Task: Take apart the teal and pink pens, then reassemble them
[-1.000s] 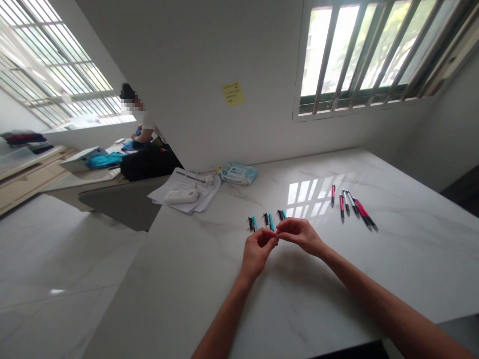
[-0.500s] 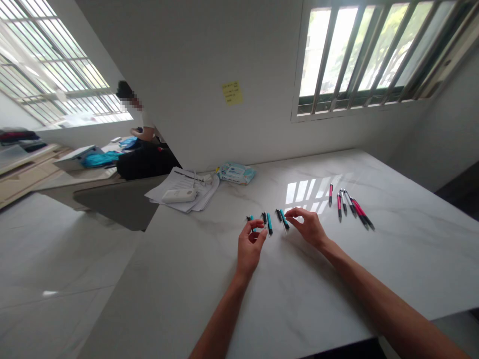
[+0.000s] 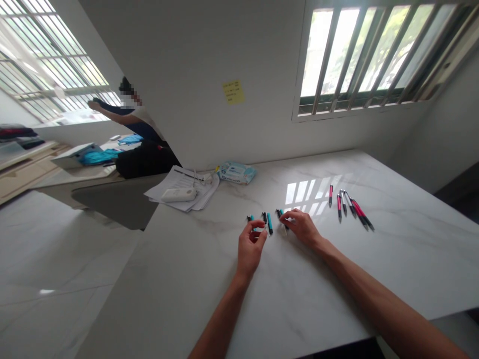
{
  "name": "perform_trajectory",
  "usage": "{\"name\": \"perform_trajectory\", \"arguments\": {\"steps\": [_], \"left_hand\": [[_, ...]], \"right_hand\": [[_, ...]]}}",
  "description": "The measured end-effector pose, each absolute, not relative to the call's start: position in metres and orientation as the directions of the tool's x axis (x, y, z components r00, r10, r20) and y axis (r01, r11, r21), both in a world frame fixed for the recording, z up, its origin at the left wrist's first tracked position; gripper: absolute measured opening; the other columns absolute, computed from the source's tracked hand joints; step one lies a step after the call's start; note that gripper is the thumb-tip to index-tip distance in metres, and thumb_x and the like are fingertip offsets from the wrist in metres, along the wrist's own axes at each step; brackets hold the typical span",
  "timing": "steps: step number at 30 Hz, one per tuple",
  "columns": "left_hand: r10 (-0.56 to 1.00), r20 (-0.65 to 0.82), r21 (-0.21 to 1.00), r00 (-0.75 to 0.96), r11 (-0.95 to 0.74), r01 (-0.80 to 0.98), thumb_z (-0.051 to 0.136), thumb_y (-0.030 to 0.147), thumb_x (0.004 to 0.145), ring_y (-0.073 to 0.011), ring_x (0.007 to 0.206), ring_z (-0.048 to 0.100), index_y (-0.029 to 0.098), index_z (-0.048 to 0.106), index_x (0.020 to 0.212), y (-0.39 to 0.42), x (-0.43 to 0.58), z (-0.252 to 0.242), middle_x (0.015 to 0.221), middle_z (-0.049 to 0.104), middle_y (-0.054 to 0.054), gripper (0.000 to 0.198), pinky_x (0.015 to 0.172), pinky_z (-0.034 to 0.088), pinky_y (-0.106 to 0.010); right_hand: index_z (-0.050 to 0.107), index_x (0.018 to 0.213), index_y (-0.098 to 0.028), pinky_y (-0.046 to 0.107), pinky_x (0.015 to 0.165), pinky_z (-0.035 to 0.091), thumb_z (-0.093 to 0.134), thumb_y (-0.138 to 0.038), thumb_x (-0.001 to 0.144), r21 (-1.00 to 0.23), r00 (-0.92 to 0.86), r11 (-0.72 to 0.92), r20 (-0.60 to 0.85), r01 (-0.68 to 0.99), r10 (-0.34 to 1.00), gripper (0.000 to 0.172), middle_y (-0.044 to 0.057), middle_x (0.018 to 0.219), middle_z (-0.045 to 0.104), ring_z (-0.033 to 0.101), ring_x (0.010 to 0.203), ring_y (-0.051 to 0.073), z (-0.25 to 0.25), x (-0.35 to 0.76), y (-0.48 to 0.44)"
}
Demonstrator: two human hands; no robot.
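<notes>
Three teal pens (image 3: pixel 270 223) laid at 12 o'clock of the hands, judged taken apart; pink and grey pens (image 3: pixel 339 208) at 2 o'clock seen whole. Left hand (image 3: pixel 250 249) curled, thumb near forefinger; right hand (image 3: pixel 301 228) bent over the rightmost teal; neither pinch can be confirmed.

Pen parts (image 3: pixel 270 224) lie on the table (image 3: pixel 318 309) left of the pens (image 3: pixel 343 202) (papers (image 3: pixel 205 195) sit farther left, behind).

Free table (image 3: pixel 295 304) is lying between the arms (image 3: pixel 229 304); teal pens (image 3: pixel 270 224) are blocking ahead, red pens (image 3: pixel 339 206) farther right.
</notes>
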State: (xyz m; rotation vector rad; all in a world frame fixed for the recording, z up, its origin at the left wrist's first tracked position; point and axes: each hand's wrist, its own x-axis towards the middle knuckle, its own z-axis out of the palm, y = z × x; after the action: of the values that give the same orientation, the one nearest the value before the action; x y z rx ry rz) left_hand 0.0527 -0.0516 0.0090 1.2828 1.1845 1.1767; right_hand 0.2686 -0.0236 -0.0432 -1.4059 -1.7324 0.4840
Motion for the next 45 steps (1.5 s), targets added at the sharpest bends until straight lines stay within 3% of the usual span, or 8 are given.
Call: {"name": "perform_trajectory", "arguments": {"steps": [9, 17, 22, 27, 31, 34, 39, 45], "left_hand": [[0.999, 0.025, 0.999, 0.047, -0.027, 0.042, 0.072, 0.031, 0.08, -0.0097, 0.068, 0.057, 0.018, 0.069, 0.101, -0.05, 0.051, 0.009, 0.101, 0.069, -0.005, 0.025, 0.059, 0.043, -0.02], [0.999, 0.022, 0.998, 0.042, -0.024, 0.06, 0.071, 0.031, 0.08, -0.0117, 0.069, 0.057, 0.019, 0.071, 0.1, -0.047, 0.049, 0.004, 0.095, 0.069, -0.004, 0.023, 0.062, 0.045, -0.022], [0.998, 0.036, 0.997, 0.042, -0.039, 0.061, 0.07, 0.031, 0.081, -0.0121, 0.069, 0.057, 0.019, 0.071, 0.099, -0.047, 0.049, 0.002, 0.095, 0.07, -0.004, 0.022, 0.063, 0.046, -0.023], [0.998, 0.03, 0.997, 0.046, -0.033, 0.064, 0.069, 0.03, 0.081, -0.0121, 0.069, 0.057, 0.019, 0.071, 0.098, -0.048, 0.048, 0.004, 0.093, 0.07, -0.004, 0.021, 0.063, 0.045, -0.023], [0.999, 0.027, 0.998, 0.043, -0.029, 0.055, 0.069, 0.03, 0.08, -0.0128, 0.069, 0.058, 0.018, 0.071, 0.096, -0.049, 0.049, 0.006, 0.091, 0.07, -0.004, 0.02, 0.063, 0.045, -0.023], [0.999, 0.026, 0.998, 0.044, -0.028, 0.061, 0.069, 0.03, 0.08, -0.013, 0.069, 0.059, 0.018, 0.072, 0.095, -0.049, 0.048, 0.007, 0.09, 0.071, -0.004, 0.02, 0.063, 0.045, -0.023], [0.998, 0.051, 0.997, 0.033, -0.053, 0.062, 0.069, 0.031, 0.08, -0.0135, 0.07, 0.061, 0.017, 0.072, 0.094, -0.045, 0.046, 0.006, 0.089, 0.072, -0.004, 0.02, 0.064, 0.047, -0.024], [0.998, 0.06, 0.996, 0.024, -0.062, 0.068, 0.068, 0.031, 0.08, -0.014, 0.07, 0.061, 0.017, 0.072, 0.094, -0.043, 0.044, 0.005, 0.085, 0.071, -0.004, 0.02, 0.064, 0.047, -0.024]], "right_hand": [[0.079, 0.096, -0.028, 0.031, 0.078, 0.054, 0.068, -0.019, 0.091, -0.73, -0.027, 0.299, 0.36, 0.614, 0.933, 0.015, 0.004, 0.092, 0.071, 0.069, 0.083, 0.019, -0.038, 0.27, -0.026], [0.076, 0.096, -0.025, 0.037, 0.082, 0.055, 0.061, -0.022, 0.094, -0.633, 0.002, 0.367, 0.503, 0.682, 0.864, 0.015, 0.005, 0.095, 0.077, 0.069, 0.089, 0.024, -0.023, 0.294, -0.026], [0.077, 0.099, -0.023, 0.037, 0.078, 0.055, 0.058, -0.03, 0.092, -0.613, 0.206, 0.178, 0.502, 0.77, 0.84, 0.022, 0.006, 0.099, 0.078, 0.069, 0.081, 0.023, -0.019, 0.351, -0.024], [0.079, 0.103, -0.024, 0.033, 0.073, 0.05, 0.06, -0.035, 0.085, -0.531, 0.468, -0.256, 0.314, 0.808, 0.826, 0.028, 0.005, 0.085, 0.077, 0.07, 0.077, 0.023, -0.029, 0.419, -0.032], [0.08, 0.104, -0.026, 0.032, 0.065, 0.045, 0.064, -0.033, 0.08, -0.424, 0.54, -0.434, 0.169, 0.795, 0.825, 0.03, 0.006, 0.091, 0.079, 0.069, 0.078, 0.024, -0.04, 0.448, -0.037], [0.081, 0.099, -0.028, 0.032, 0.062, 0.045, 0.07, -0.035, 0.075, -0.397, 0.564, -0.489, 0.092, 0.777, 0.821, 0.028, 0.007, 0.089, 0.079, 0.069, 0.073, 0.025, -0.045, 0.456, -0.036], [0.08, 0.1, -0.027, 0.034, 0.062, 0.046, 0.075, -0.032, 0.066, -0.408, 0.609, -0.514, 0.145, 0.755, 0.779, 0.035, 0.007, 0.082, 0.079, 0.068, 0.068, 0.025, -0.048, 0.463, -0.033], [0.076, 0.099, -0.022, 0.042, 0.074, 0.054, 0.076, -0.037, 0.069, -0.608, 0.712, -0.464, 0.253, 0.644, 0.655, 0.033, 0.01, 0.084, 0.078, 0.069, 0.072, 0.027, -0.03, 0.459, -0.041]]}}
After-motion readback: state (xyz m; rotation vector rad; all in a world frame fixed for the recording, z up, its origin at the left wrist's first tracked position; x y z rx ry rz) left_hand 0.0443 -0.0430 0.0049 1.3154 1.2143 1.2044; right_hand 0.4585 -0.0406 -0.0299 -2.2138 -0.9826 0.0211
